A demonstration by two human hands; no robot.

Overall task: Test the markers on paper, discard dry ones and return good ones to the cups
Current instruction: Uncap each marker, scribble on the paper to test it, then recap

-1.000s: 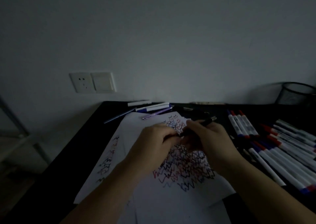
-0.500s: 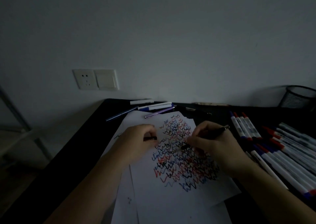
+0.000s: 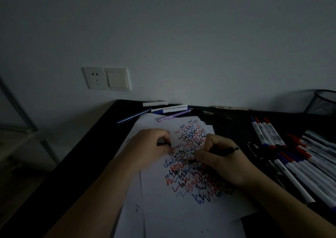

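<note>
Since a moment ago both hands have parted: left hand [image 3: 151,146] pinches the black cap [image 3: 164,144] over the paper [image 3: 181,210]; right hand [image 3: 220,159] grips the black marker [image 3: 221,150], tip down-left on the scribbles, tail toward the marker row [image 3: 300,161].

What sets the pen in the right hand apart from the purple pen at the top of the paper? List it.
1. The black pen is gripped by the right hand; the purple pen lies loose, touched by neither hand.
2. The black pen is tilted with its tip down on the paper; the purple pen lies flat.
3. One is black, the other pale purple.
Both are slim and sit over the paper.
</note>
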